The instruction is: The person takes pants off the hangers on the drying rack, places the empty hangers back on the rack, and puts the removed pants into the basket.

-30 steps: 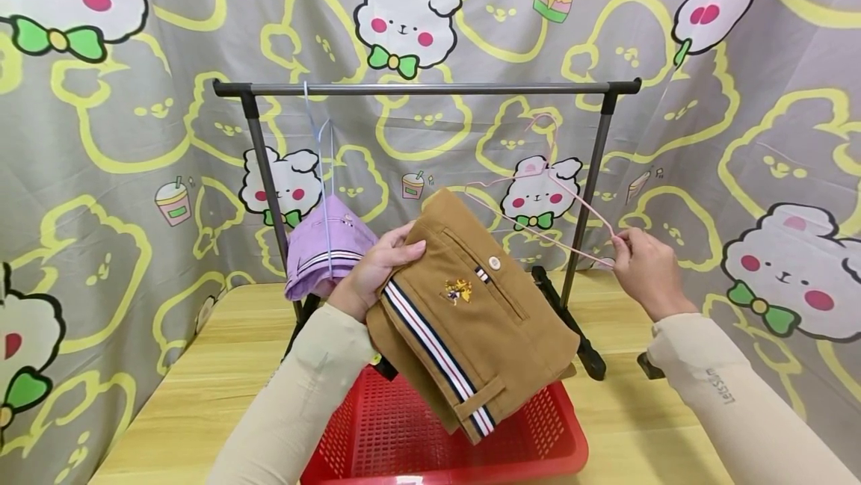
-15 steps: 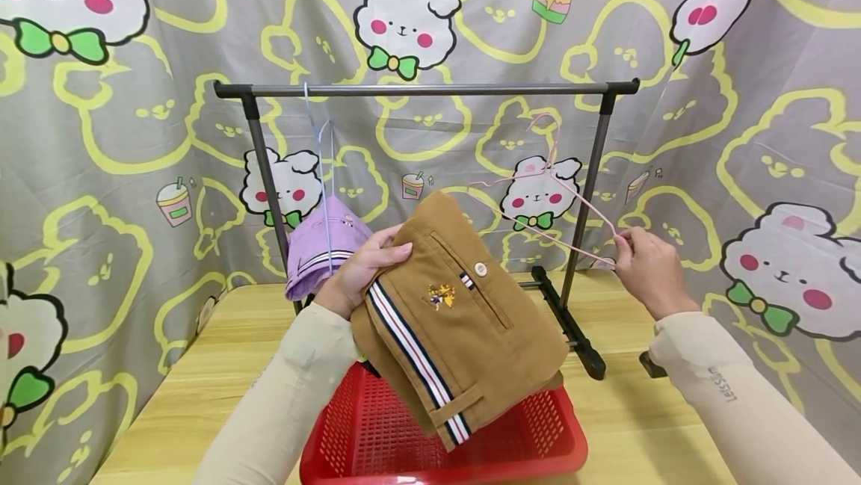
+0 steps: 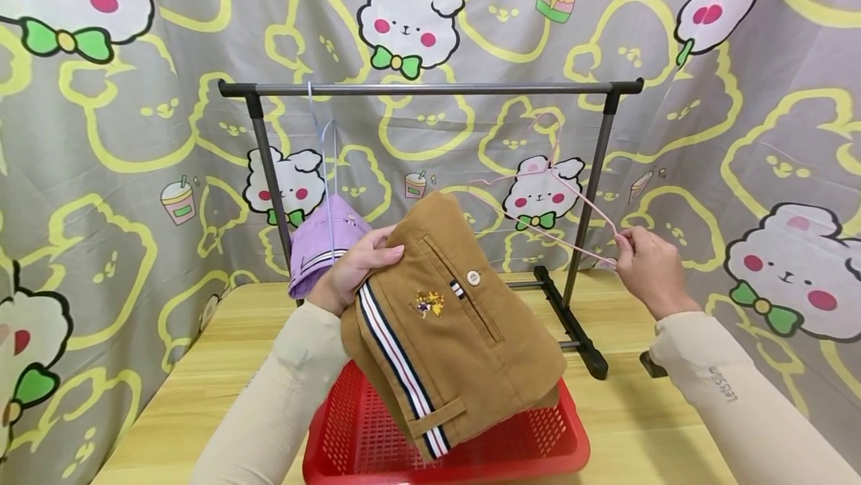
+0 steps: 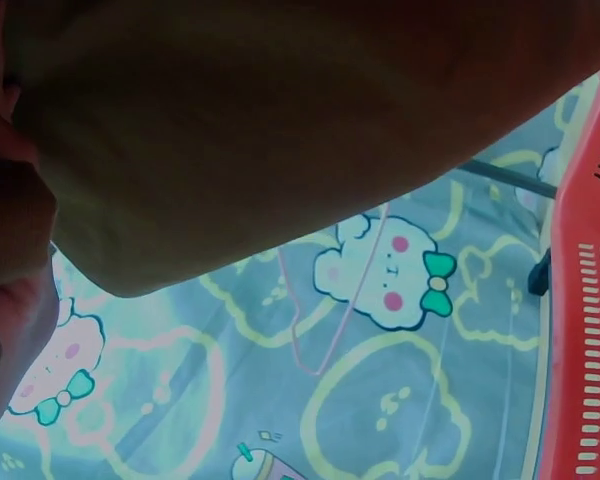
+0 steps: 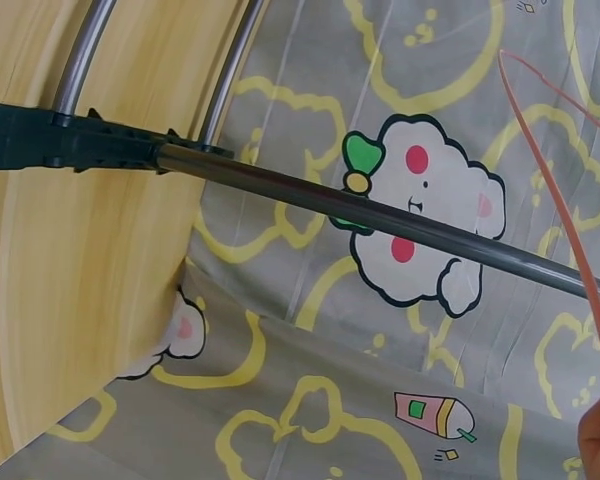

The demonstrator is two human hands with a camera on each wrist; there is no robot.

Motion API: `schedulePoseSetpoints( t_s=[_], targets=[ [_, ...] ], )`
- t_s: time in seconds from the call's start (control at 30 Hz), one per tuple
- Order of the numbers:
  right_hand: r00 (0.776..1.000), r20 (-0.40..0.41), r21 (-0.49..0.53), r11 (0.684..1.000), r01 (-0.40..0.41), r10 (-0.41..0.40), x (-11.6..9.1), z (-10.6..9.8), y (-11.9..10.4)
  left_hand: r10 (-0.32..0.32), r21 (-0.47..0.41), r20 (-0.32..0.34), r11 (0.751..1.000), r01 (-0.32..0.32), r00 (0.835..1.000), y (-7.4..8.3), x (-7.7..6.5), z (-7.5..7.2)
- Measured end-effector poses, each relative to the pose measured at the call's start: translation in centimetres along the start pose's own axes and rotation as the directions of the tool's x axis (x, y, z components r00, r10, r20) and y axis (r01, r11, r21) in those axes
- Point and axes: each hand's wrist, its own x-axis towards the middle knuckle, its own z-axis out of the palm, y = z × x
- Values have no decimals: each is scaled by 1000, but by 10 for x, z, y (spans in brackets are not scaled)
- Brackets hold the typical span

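My left hand grips the upper left edge of folded brown trousers, thumb on the front. The trousers have a striped waistband lining, a white button and a small embroidered motif, and hang tilted over a red basket. Out to the right, my right hand pinches the right corner of a pink wire hanger; its hook points up and its far left end reaches just behind the top of the trousers. In the right wrist view only a bit of that hand shows beside the hanger wire.
A metal clothes rack with black feet stands on the wooden table behind the basket. Folded purple trousers hang at its left on a blue hanger. A patterned curtain closes off the back and sides.
My left hand has shifted left and slightly down with the brown trousers, drawing them away from the hanger. The right hand and pink hanger have hardly moved.
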Motion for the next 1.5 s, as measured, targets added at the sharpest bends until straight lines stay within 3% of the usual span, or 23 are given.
schedulePoseSetpoints(
  t_s=[0.53, 0.7, 0.97, 1.17, 1.5],
  targets=[
    [1000, -3, 9, 1000, -8, 8, -1, -2, 4, 14, -31, 53, 999, -12, 998, -6, -8, -20],
    [1000, 10, 9, 1000, -23, 23, -2, -2, 5, -22, -47, 46, 999, 24, 999, -12, -12, -30],
    [1000, 10, 6, 1000, -30, 30, -2, -2, 7, -144, 7, -21, 990, 144, 989, -28, -16, -39],
    [1000, 17, 0, 1000, -27, 27, -3, -1, 8, -211, 23, 18, 977, 210, 977, -44, -12, -38],
    [1000, -13, 1, 1000, -1, 1, -3, 2, 9, -209, 34, 53, 978, 207, 977, -54, -4, -34]
  ],
)
